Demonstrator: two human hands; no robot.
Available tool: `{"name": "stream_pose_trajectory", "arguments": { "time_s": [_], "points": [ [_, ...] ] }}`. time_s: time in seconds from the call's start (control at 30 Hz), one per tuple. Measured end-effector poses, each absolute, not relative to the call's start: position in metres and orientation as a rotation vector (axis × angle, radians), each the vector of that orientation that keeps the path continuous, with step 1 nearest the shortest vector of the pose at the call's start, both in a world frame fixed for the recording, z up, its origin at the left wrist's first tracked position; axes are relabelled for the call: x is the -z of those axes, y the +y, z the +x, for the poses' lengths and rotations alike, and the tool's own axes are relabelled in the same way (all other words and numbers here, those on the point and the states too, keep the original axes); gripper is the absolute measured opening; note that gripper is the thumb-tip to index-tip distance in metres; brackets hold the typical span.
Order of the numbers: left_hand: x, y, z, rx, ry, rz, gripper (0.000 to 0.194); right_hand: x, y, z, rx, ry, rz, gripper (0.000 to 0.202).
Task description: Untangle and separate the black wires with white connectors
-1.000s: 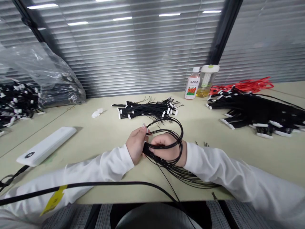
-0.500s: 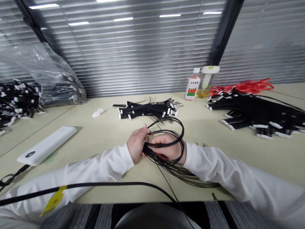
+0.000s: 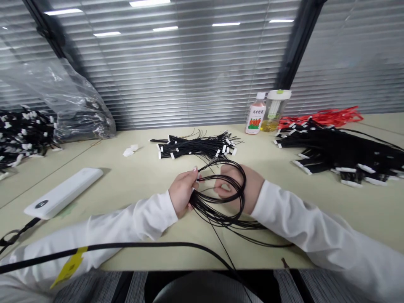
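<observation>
Near the table's front, my left hand (image 3: pixel 183 189) is closed on one end of a bundle of thin black wires (image 3: pixel 217 216), thumb on top. From it the wires curve in wide loops to the right and trail off under my right forearm. My right hand (image 3: pixel 241 187) sits behind and partly inside the upper loops, thumb and forefinger curled to a pinch. A single thin black wire appears to run from the left hand to those fingertips. The loops cover part of the right hand. Small white and red bits show at the left fingertips.
Beyond my hands lies a pile of short black cables with white connectors (image 3: pixel 195 146). Further right are black cables (image 3: pixel 344 149), red cables (image 3: pixel 328 115), a drink bottle (image 3: pixel 255 113) and a lidded cup (image 3: pixel 275 110). A white power bank (image 3: pixel 63 193) and a plastic bag (image 3: pixel 85 113) are left.
My right hand has moved right and slightly away from me, apart from the left hand, its fingers now pinched behind the loops. The left hand keeps its hold in nearly the same place.
</observation>
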State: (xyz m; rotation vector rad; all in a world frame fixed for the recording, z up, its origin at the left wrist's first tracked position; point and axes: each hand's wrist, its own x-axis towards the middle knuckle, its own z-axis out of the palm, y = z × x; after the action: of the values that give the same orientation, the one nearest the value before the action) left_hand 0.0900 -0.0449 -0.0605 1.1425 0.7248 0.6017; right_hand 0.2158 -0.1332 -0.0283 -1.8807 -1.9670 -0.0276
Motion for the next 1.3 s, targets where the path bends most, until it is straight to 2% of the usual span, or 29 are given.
{"name": "stream_pose_trajectory", "arguments": {
  "time_s": [0.13,0.2,0.27,0.43,0.5,0.6,0.63,0.73,0.8,0.87,1.03,1.3],
  "points": [
    [0.059,-0.042,0.089,-0.600,0.705,1.046,0.035,0.012,-0.132,0.238,0.384,-1.720,-2.364,0.023],
    [0.060,-0.040,0.088,-0.595,0.696,1.012,0.034,0.010,-0.127,0.253,0.530,-1.542,-2.340,0.024],
    [0.060,-0.037,0.087,-0.607,0.686,0.985,0.034,0.010,-0.121,0.265,0.538,-1.459,-2.046,0.021],
    [0.059,-0.033,0.084,-0.618,0.696,0.911,0.033,-0.001,-0.124,0.266,-0.177,-1.095,-1.156,0.021],
    [0.058,-0.032,0.084,-0.622,0.713,0.882,0.031,-0.008,-0.133,0.255,-0.443,-1.075,-1.021,0.027],
    [0.058,-0.033,0.083,-0.637,0.706,0.881,0.031,-0.013,-0.143,0.238,-0.822,-1.233,-0.948,0.048],
    [0.058,-0.033,0.083,-0.643,0.693,0.898,0.032,-0.012,-0.144,0.234,-0.924,-1.261,-0.946,0.046],
    [0.059,-0.037,0.082,-0.643,0.645,0.981,0.034,-0.003,-0.140,0.227,-1.053,-1.236,-0.994,0.021],
    [0.059,-0.040,0.082,-0.634,0.616,1.024,0.037,0.007,-0.133,0.228,-1.019,-1.228,-1.068,0.017],
    [0.058,-0.042,0.081,-0.626,0.600,1.042,0.040,0.016,-0.126,0.232,-0.926,-1.307,-1.213,0.021],
    [0.060,-0.041,0.077,-0.605,0.582,1.083,0.039,0.028,-0.118,0.238,-0.491,-1.588,-1.584,0.029],
    [0.065,-0.039,0.077,-0.611,0.548,1.117,0.037,0.024,-0.128,0.226,-0.135,-1.782,-1.710,0.024]
  ]
}}
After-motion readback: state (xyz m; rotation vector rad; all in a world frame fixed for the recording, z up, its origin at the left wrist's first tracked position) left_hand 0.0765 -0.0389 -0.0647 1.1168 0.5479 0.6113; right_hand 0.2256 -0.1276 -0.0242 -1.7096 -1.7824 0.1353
